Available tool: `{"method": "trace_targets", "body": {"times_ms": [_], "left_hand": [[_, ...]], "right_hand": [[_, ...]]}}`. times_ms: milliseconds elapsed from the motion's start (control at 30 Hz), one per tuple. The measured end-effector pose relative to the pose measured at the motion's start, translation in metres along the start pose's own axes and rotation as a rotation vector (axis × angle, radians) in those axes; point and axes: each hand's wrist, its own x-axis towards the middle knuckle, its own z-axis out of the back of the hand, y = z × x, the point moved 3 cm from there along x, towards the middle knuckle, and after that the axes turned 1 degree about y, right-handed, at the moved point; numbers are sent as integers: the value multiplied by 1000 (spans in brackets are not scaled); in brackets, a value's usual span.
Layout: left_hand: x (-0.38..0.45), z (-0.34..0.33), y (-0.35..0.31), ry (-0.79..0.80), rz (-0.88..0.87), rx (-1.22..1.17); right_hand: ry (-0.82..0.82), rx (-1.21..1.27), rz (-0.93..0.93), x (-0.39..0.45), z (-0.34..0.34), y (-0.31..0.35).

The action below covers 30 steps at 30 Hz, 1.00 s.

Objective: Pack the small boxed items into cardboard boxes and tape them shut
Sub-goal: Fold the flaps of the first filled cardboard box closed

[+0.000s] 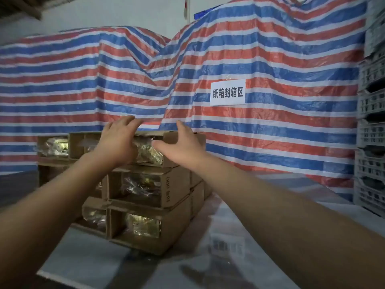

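Note:
A stack of small brown cardboard boxes (pixel 154 207) with clear windows showing gold items stands on the table, three layers high. Both arms reach out to the top box (pixel 179 138) at the stack's near corner. My left hand (pixel 118 138) lies over its top front edge with fingers spread and lightly bent, covering part of the window. My right hand (pixel 179 142) is in front of the same box with fingers straight and thumb pointing left; whether it touches the box is unclear. Neither hand grips anything.
A white sheet (pixel 208 247) covers the table. Behind the stack hangs a red, white and blue striped tarp (pixel 270 132) bearing a white paper sign (pixel 227 92). Grey plastic crates (pixel 370 142) are stacked at the right edge. More windowed boxes (pixel 54 147) sit at the stack's left.

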Motion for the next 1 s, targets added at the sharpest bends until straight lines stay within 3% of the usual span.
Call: {"method": "trace_targets", "body": {"times_ms": [133, 333, 767, 867, 1000], "left_hand": [[6, -12, 17, 47, -12, 65], [17, -23, 29, 92, 12, 49], [24, -16, 39, 99, 85, 33], [23, -7, 37, 40, 97, -125], [14, 6, 34, -91, 269, -548]], "right_hand": [[-33, -113, 17, 13, -13, 6], [-169, -82, 84, 21, -13, 10], [-180, -201, 48, 23, -14, 18], [-220, -182, 69, 25, -3, 16], [-272, -125, 91, 28, 12, 15]]}}
